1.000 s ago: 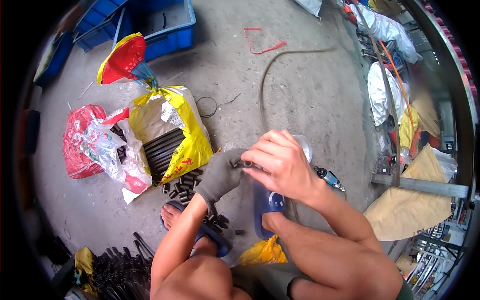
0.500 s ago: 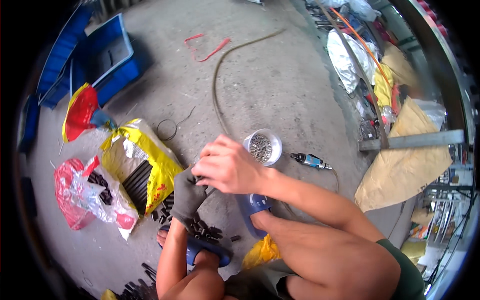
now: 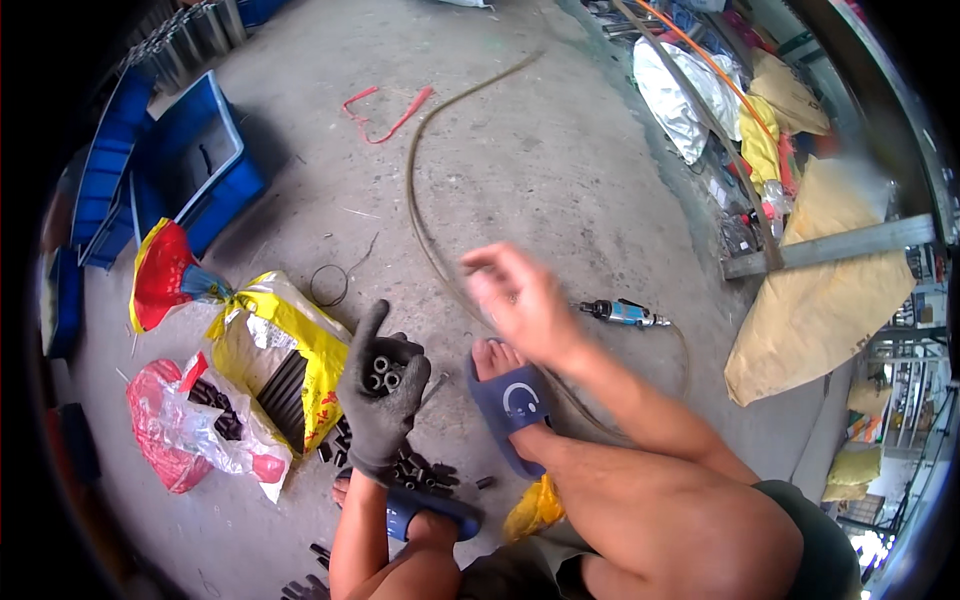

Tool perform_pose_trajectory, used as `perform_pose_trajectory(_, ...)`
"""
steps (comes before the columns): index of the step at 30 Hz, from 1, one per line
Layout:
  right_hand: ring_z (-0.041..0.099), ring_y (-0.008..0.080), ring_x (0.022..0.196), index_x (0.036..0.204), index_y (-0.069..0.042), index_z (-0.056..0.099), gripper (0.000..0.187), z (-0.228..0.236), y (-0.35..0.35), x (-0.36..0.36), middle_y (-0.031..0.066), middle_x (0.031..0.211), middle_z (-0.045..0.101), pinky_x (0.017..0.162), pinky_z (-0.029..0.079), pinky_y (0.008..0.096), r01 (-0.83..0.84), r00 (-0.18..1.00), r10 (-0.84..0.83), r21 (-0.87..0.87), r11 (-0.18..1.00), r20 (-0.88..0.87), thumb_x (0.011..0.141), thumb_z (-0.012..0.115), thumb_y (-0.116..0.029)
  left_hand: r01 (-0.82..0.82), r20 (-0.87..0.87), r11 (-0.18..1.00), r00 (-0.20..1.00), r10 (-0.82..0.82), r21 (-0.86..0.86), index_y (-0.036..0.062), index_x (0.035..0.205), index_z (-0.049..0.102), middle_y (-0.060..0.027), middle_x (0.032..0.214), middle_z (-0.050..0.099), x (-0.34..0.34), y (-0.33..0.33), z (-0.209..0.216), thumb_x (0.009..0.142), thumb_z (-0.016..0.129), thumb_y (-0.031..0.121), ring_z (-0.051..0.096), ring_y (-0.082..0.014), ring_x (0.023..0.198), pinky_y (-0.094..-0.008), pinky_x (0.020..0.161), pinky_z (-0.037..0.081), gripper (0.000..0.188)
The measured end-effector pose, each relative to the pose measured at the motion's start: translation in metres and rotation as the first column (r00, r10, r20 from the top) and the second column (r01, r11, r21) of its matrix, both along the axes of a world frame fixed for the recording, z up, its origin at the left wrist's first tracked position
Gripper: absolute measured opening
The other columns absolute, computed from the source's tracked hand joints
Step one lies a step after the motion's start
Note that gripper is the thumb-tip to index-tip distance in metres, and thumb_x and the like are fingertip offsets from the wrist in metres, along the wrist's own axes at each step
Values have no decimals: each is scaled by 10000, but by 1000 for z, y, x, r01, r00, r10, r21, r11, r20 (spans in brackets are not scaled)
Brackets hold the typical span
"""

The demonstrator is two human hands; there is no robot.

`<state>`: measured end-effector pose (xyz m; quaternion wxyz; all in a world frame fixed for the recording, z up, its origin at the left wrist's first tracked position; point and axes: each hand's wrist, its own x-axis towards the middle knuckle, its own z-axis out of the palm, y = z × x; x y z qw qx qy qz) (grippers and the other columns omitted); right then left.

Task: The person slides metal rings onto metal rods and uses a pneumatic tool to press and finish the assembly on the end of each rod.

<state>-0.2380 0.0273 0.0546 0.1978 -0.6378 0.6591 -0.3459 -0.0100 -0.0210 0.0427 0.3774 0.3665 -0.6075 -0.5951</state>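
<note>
Fingers of gloved left hand (image 3: 383, 395) curled round black tubes (image 3: 382, 372), bare right hand (image 3: 520, 300) spread, raised

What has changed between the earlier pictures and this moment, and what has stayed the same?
The bare right hand has lifted off the gloved left hand and now hovers open above the blue sandal. The left hand now shows small dark tubes cupped in its palm. The yellow bag stays on the floor.
</note>
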Motion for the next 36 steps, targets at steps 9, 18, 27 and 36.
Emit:
perform_pose_trajectory(9, 672, 158, 851, 1015, -53, 745, 199, -172, 11, -75, 28, 912, 730, 757, 510, 320, 58, 883, 329, 773, 632, -336, 854, 805, -152, -14, -138, 993, 990, -3, -119, 18, 898, 603, -157, 1080, 744, -9, 0, -30, 848, 793, -49, 699, -282, 1083, -407, 967, 539, 207)
perform_pose_trajectory(18, 676, 138, 811, 1029, -21, 756, 176, -146, 27, -93, 35, 911, 740, 721, 524, 296, 67, 997, -21, 712, 699, -74, 877, 790, -102, 7, 42, 1000, 999, -8, 14, -1, 915, 702, -10, 736, 674, -5, 4, -36, 876, 851, 76, 609, -58, 617, -236, 552, 480, 172)
perform_pose_trajectory(27, 679, 119, 771, 1043, 11, 767, 157, -48, 35, -67, 42, 910, 750, 684, 537, 273, 65, 767, -406, 570, 819, 496, 900, 775, -53, -1, 29, 999, 1000, 0, 33, 65, 1304, 710, 17, 817, 657, -12, 3, -20, 870, 844, 81, 571, -43, 712, -223, 648, 489, 454)
perform_pose_trajectory(36, 702, 149, 730, 1025, 21, 775, 148, 56, 1, 38, 89, 881, 744, 653, 546, 272, -287, 942, 253, 133, 949, 222, 881, 780, -11, 102, 20, 971, 995, -100, -216, 14, 1258, 697, -106, 1025, 735, -15, 12, -40, 867, 832, 127, 700, -183, 908, -338, 817, 570, 429)
